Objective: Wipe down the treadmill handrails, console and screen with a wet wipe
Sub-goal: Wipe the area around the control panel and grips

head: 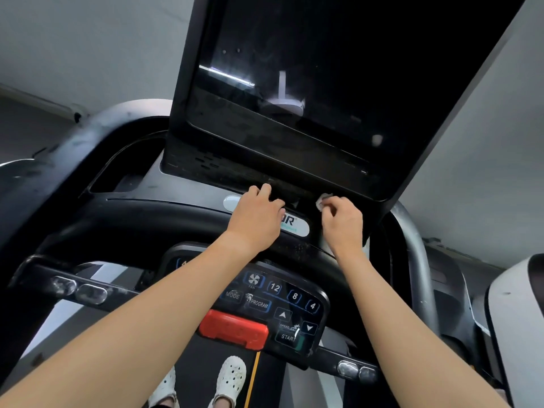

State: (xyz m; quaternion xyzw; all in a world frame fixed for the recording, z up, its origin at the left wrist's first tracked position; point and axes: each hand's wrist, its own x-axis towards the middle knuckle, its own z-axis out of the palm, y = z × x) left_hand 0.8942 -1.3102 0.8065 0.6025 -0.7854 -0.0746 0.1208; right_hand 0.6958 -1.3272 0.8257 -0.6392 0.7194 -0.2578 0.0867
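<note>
The treadmill's big dark screen (323, 69) rises ahead, its lower bezel dusty. Below it curves the black console (132, 219) with a white logo plate. My right hand (343, 222) pinches a crumpled white wet wipe (322, 200) against the console just under the screen's bottom edge. My left hand (256, 216) rests on the console over the logo plate, fingers bent at the screen's base. A button panel (282, 301) with a red stop key (234, 331) lies under my forearms. The handrails carry metal pulse sensors (79, 290).
A grey upright (412, 248) runs down the right side. Another white machine (518, 319) stands at the far right. My feet in white perforated shoes (231, 378) stand on the belt below. Grey walls surround the treadmill.
</note>
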